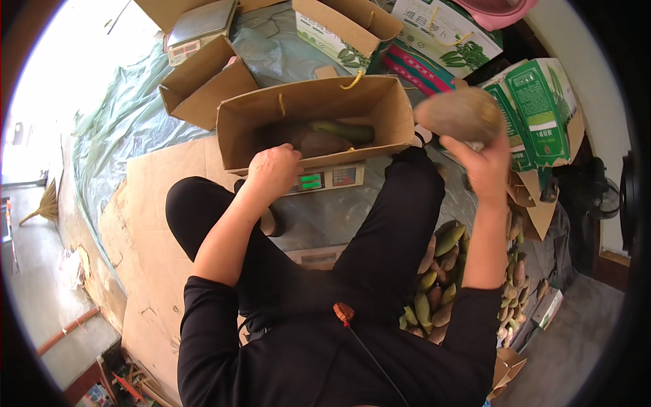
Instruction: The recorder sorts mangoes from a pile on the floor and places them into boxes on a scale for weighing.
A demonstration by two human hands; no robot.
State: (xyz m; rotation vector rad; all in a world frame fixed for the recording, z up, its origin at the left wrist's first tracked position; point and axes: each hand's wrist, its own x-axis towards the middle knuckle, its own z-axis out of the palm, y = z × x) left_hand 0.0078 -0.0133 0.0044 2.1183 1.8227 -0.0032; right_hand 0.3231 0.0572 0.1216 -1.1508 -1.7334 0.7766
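A large soil-coated radish, blurred by motion, is in my right hand, raised to the right of an open cardboard box. The fingers of that hand wrap round its underside. My left hand is at the box's near rim, its fingers curled over the edge; part of them is hidden. Inside the box lie a green radish and a brownish radish. The box stands on a weighing scale with a lit green display, between my knees.
Many green and brown radishes are heaped by my right leg. Green-and-white cartons stand at the right. A smaller open box and another scale are at the far left. Flattened cardboard and plastic sheeting cover the floor.
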